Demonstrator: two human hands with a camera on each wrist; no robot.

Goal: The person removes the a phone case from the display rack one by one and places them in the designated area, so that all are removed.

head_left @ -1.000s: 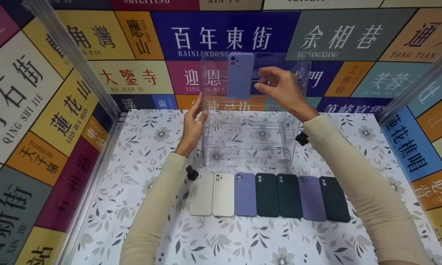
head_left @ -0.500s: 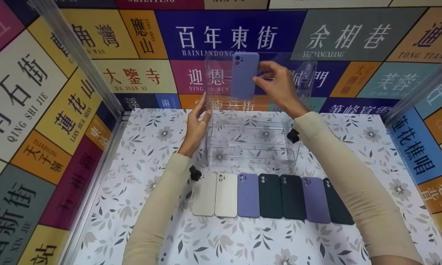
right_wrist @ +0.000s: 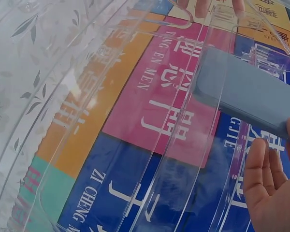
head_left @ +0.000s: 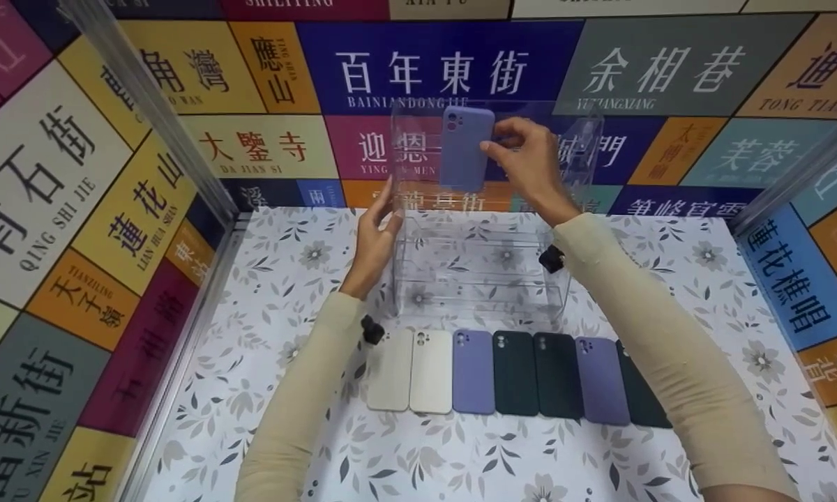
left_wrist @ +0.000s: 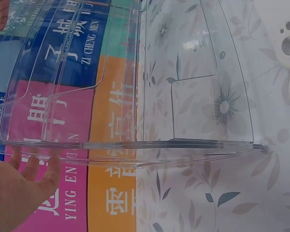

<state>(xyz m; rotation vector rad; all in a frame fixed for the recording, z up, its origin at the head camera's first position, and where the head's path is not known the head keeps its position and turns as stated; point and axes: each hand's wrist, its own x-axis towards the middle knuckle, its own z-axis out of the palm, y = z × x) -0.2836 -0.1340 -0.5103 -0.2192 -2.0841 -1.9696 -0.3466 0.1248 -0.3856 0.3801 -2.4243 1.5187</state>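
Note:
A clear acrylic display rack (head_left: pixel 481 300) with tiers stands on the table. A purple phone case (head_left: pixel 466 150) is upright at its upper tier, left of the middle. My right hand (head_left: pixel 532 159) pinches this case by its right edge; in the right wrist view the case (right_wrist: pixel 246 89) lies against a clear panel, its lower end seen through the plastic. My left hand (head_left: pixel 373 244) rests against the rack's left side. In the left wrist view the fingertips of the left hand (left_wrist: pixel 24 186) touch the side panel, with the fingers extended.
In front of the rack lies a row of phone cases: two cream cases (head_left: pixel 431 373), a purple case (head_left: pixel 473 373), two dark green cases (head_left: pixel 516 373), another purple case (head_left: pixel 602 380), and a dark green case (head_left: pixel 643 390) partly under my right sleeve. Printed walls (head_left: pixel 439 63) enclose the table.
My right hand was apart from the purple case a second ago; it has moved left and now pinches its edge. The case has tilted slightly. My left hand has stayed on the rack.

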